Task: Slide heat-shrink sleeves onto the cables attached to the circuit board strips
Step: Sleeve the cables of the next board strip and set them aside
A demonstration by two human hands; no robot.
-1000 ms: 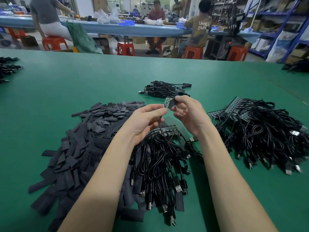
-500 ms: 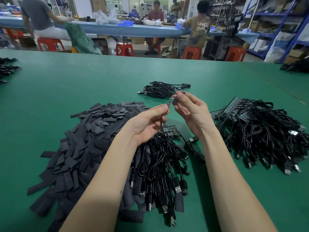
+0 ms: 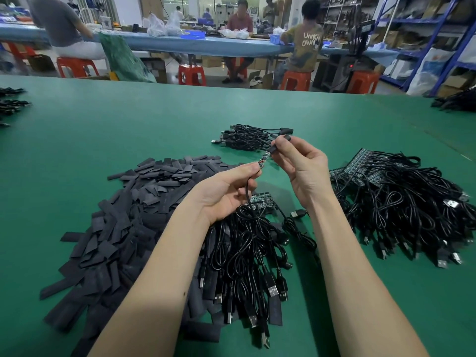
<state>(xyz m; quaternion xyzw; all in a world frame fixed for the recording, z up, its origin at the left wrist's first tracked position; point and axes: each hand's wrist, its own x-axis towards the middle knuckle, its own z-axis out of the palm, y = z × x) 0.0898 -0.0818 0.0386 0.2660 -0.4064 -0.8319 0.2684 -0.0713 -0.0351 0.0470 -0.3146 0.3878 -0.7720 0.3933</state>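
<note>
The left hand (image 3: 226,194) is pinching the lower end of a small green circuit board piece (image 3: 264,160) between thumb and forefinger, and a thin black cable (image 3: 247,191) is hanging down from that pinch across the palm. The right hand (image 3: 301,166) is gripping a short black heat-shrink sleeve (image 3: 279,143) with curled fingers (image 3: 286,146); the sleeve appears to be sitting over the upper end of the board piece, though the joint is too small to read clearly. Both hands are hovering above the green table (image 3: 128,130).

Below the left fingers, a bundle of black USB cables (image 3: 247,256) is lying on the table, with a green circuit board strip (image 3: 261,200) at its far end. Left of the left hand, a wide heap of flat black heat-shrink sleeves (image 3: 123,228) is spreading across the table. Right of the right hand, a larger tangle of black cables on circuit board strips (image 3: 401,204) is lying. Just beyond the right fingers, a small pile of sleeved black cables (image 3: 247,137) is resting.
</note>
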